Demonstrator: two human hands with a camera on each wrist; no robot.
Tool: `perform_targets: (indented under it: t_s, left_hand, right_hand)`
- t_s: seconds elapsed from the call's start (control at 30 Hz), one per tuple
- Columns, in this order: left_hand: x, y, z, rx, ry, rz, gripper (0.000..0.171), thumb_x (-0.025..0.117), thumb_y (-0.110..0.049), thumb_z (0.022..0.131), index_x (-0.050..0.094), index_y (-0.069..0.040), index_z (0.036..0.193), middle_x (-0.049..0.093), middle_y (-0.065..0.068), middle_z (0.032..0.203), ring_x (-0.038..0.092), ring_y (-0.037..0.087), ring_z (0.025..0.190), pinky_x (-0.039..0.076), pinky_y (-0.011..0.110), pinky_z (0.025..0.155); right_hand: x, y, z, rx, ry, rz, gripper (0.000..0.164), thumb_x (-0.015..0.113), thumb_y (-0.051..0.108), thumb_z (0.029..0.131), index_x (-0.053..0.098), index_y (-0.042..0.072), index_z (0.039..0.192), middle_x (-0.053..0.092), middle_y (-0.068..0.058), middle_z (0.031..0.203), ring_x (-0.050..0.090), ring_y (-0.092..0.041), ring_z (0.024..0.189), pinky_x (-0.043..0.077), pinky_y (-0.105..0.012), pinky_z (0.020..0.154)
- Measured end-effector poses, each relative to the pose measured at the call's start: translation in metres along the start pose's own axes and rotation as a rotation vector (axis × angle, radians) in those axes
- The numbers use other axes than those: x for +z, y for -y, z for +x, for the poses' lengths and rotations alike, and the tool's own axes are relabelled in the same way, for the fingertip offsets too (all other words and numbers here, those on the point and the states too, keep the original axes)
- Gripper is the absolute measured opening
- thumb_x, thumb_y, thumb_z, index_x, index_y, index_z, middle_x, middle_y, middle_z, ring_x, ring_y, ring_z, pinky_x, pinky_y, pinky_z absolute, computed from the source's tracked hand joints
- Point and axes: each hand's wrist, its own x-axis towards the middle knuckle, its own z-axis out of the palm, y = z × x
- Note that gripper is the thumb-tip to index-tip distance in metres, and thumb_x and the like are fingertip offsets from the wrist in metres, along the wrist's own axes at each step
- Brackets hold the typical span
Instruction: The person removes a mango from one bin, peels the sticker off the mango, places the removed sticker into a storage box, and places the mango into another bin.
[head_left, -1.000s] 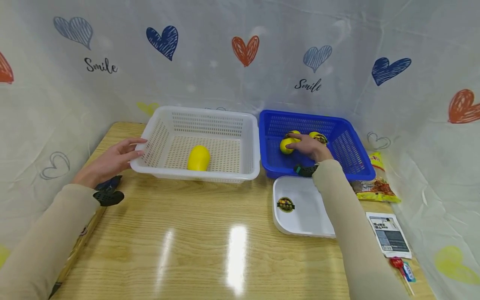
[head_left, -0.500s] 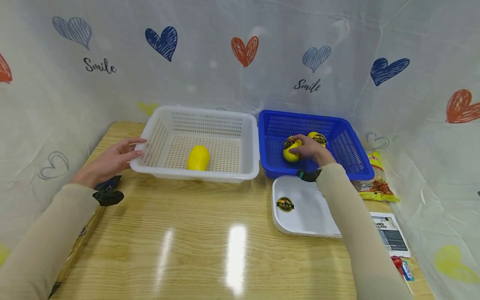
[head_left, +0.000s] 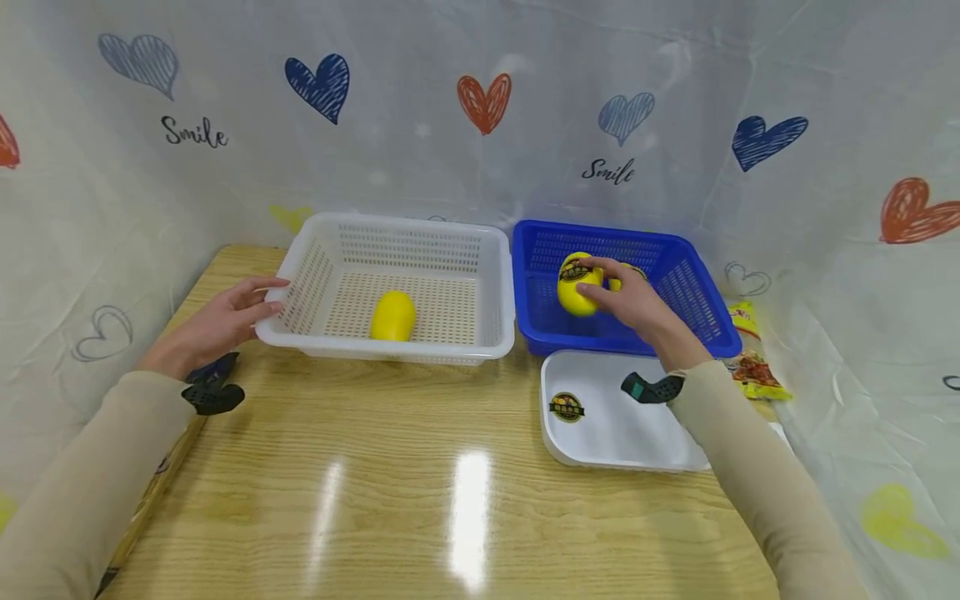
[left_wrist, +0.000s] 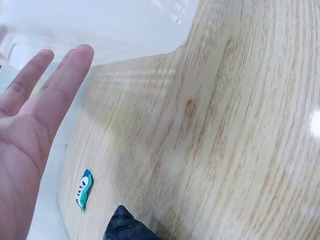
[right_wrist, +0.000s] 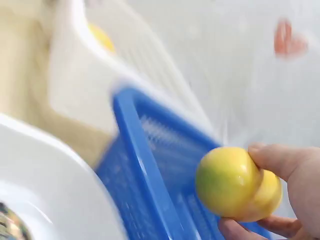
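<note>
My right hand (head_left: 633, 300) pinches an oblong yellow fruit (head_left: 576, 298) with a black-and-gold sticker, held raised over the blue basket (head_left: 731, 333). In the right wrist view, my thumb and fingers lie around the fruit (right_wrist: 227, 182), whose end has a greenish patch. Another yellow fruit (head_left: 615, 284) in the blue basket is mostly hidden behind this hand. To the left, a smooth yellow fruit (head_left: 393, 316) lies in the white basket (head_left: 277, 335). My left hand (head_left: 217, 325) rests at that basket's left rim; the left wrist view shows straight fingers (left_wrist: 65, 85) against its outer side.
A white tray (head_left: 611, 442) with a round sticker stands before the blue basket. A snack bag (head_left: 753, 367) lies at the right. A small green-blue wrapped sweet (left_wrist: 84, 189) and a dark object (left_wrist: 127, 227) lie on the wooden table (head_left: 360, 483) at the left.
My right hand has gripped the stickered yellow fruit and lifted it off the blue basket's floor; the forearm has swung right. My left hand stays at the white basket's rim.
</note>
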Motion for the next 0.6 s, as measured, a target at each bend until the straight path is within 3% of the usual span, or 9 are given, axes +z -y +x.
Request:
perform_targets:
  t_s: [0.17,0.33,0.5,0.6]
  left_hand:
    - [0.000,0.001,-0.001,0.002,0.005,-0.010,0.060,0.048,-0.037,0.103,0.023,-0.017,0.154,0.033,0.012,0.146,0.053,0.006,0.112,0.050,0.022,0.086]
    - [0.000,0.001,-0.001,0.009,0.011,-0.008,0.058,0.047,-0.037,0.104,0.023,-0.017,0.154,0.034,0.012,0.145,0.054,0.006,0.112,0.050,0.022,0.086]
    - [0.000,0.000,-0.002,0.009,0.020,-0.021,0.057,0.046,-0.036,0.104,0.023,-0.018,0.154,0.034,0.012,0.146,0.054,0.006,0.112,0.050,0.022,0.086]
    - [0.000,-0.001,-0.002,0.008,0.021,-0.031,0.057,0.046,-0.036,0.104,0.023,-0.017,0.154,0.034,0.012,0.145,0.054,0.005,0.112,0.050,0.022,0.086]
  right_hand:
    - [0.017,0.015,-0.042,-0.091,0.014,-0.044,0.056,0.061,0.041,0.096,0.043,0.025,0.147,0.032,-0.008,0.154,0.053,-0.035,0.120,0.047,-0.050,0.091]
    - [0.044,0.025,-0.080,-0.159,0.062,-0.016,0.052,0.062,0.038,0.096,0.047,0.024,0.144,0.033,-0.006,0.153,0.054,-0.035,0.118,0.051,-0.043,0.086]
    - [0.079,0.031,-0.116,-0.222,0.213,0.120,0.044,0.063,0.024,0.098,0.049,0.021,0.139,0.036,-0.011,0.144,0.055,-0.035,0.115,0.055,-0.037,0.081]
    - [0.102,0.030,-0.132,-0.285,0.301,0.128,0.043,0.065,0.021,0.097,0.052,0.020,0.137,0.039,-0.012,0.140,0.058,-0.032,0.109,0.055,-0.036,0.084]
